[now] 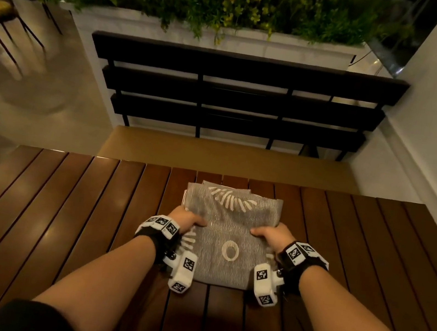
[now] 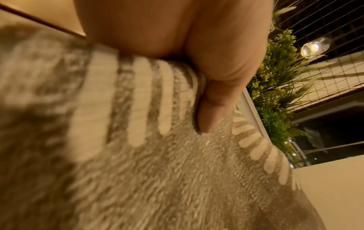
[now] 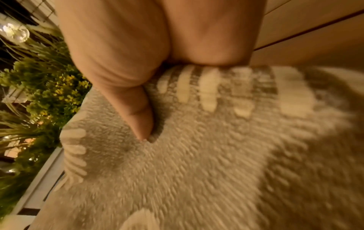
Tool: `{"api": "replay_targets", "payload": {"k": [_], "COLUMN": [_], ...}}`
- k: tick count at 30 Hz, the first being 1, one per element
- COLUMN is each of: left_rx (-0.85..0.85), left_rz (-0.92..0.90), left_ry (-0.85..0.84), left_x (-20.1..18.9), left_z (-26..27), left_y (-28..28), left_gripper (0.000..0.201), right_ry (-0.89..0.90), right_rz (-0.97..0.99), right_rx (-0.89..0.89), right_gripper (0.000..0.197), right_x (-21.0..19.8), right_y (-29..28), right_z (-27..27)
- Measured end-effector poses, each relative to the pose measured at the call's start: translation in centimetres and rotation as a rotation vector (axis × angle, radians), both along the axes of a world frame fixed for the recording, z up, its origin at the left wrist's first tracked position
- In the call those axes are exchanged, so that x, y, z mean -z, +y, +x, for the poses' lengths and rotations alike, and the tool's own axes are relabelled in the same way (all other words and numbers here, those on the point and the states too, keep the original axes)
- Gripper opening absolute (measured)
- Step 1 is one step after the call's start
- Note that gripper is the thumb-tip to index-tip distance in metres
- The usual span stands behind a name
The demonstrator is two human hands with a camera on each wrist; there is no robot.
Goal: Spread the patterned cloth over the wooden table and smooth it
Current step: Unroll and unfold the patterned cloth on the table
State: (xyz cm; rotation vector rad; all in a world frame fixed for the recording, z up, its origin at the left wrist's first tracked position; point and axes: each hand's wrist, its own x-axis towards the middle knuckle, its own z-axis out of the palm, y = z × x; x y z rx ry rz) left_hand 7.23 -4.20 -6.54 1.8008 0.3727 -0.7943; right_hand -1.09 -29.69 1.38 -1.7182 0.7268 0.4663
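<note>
Both hands gripped the folded cloth at the middle of the slatted table.

The grey woven cloth with cream dashes and a cream oval ring [image 1: 230, 225] lay folded in a thick stack on the dark brown slatted wooden table [image 1: 59, 211], nearer its far edge. The left hand [image 1: 186, 219] held the stack's left side and the right hand [image 1: 272, 235] its right side, each thumb pressed flat on the top layer, the fingers hidden past the edges. The wrist views showed the left thumb [image 2: 212, 109] and the right thumb [image 3: 138, 112] dimpling the fabric. Beyond the table stood a black slatted bench [image 1: 240, 96] and a white planter of green and yellow foliage [image 1: 176, 31].
</note>
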Motion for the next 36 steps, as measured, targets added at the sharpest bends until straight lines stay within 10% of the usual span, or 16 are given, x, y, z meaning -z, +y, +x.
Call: {"api": "replay_targets", "payload": {"k": [2, 8, 11, 17, 20, 23, 25, 29, 32, 36], "left_rx": [-0.005, 0.165, 0.307, 0.665, 0.782, 0.948, 1.183, 1.522, 1.276, 1.038], "left_rz": [-0.064, -0.238, -0.254, -0.276, -0.221, -0.13, -0.012, 0.358, 0.178, 0.342], "left_ry": [0.021, 0.019, -0.018, -0.116, -0.265, -0.225, -0.341, -0.284, -0.064, -0.443], "left_x": [0.3, -10.6, -12.6, -11.2, -8.8, -6.4, -7.0, -6.3, -8.1, -7.9], "left_z": [0.2, -6.0, -8.2, -12.5, -15.0, -16.3, -17.9, -19.3, -18.5, -17.5], "left_y": [0.5, -0.4, -0.3, 2.4, 3.5, 3.6, 2.4, 2.2, 2.7, 1.3], "left_gripper": [0.121, 0.023, 0.026, 0.051, 0.008, 0.012, 0.022, 0.064, 0.068, 0.079], "right_ry": [0.004, 0.008, -0.087, -0.177, -0.168, -0.104, -0.06, 0.02, 0.195, -0.229], "right_rz": [0.089, 0.373, 0.368, 0.094, 0.041, -0.083, -0.304, -0.428, -0.253, -0.409], "right_rx": [0.017, 0.059, -0.107, -0.527, -0.697, -0.965, -1.21, -1.415, -1.274, -0.753], "right_gripper": [0.04, 0.061, 0.02, 0.049, 0.047, 0.038, 0.019, 0.04, 0.06, 0.031], "right_x": [-0.9, -2.5, -3.8, -3.6, -2.7, -1.0, -0.2, 0.8, -0.8, -1.7], "right_y": [-0.3, -0.5, 0.3, -0.2, 0.5, 1.5, 2.3, 1.9, 1.3, 2.0], "right_z": [-0.4, -3.2, -5.3, -10.7, -13.2, -14.5, -15.1, -15.6, -14.3, -12.3]}}
